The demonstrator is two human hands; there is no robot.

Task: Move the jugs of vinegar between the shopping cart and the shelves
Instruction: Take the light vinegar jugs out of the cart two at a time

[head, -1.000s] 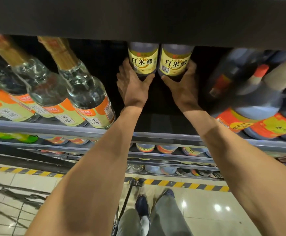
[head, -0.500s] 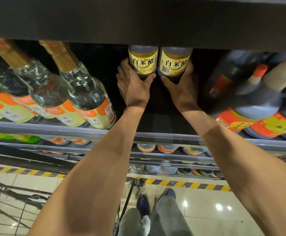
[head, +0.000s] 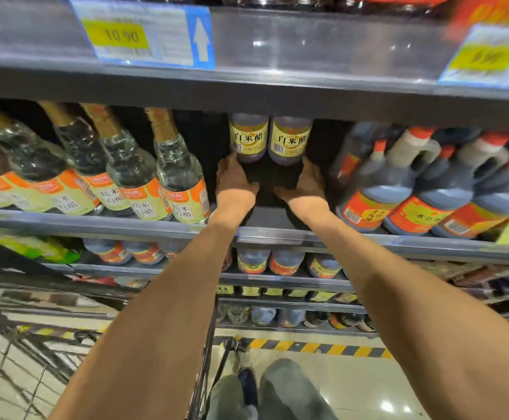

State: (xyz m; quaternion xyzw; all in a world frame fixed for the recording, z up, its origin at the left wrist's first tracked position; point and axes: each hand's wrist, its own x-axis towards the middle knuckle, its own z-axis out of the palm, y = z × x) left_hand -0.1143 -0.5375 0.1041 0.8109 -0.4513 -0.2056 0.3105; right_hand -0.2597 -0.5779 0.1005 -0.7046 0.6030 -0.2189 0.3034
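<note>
I have two vinegar jugs set deep on the shelf, my left hand and right hand loose-fingered at their bases, gripping nothing.

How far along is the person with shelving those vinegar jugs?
Two yellow-labelled vinegar jugs, left and right, stand upright side by side at the back of the dark shelf. The left hand touches the left jug's base; the right hand lies just below the other. The cart's contents aren't visible, so what's left is unclear.
</note>
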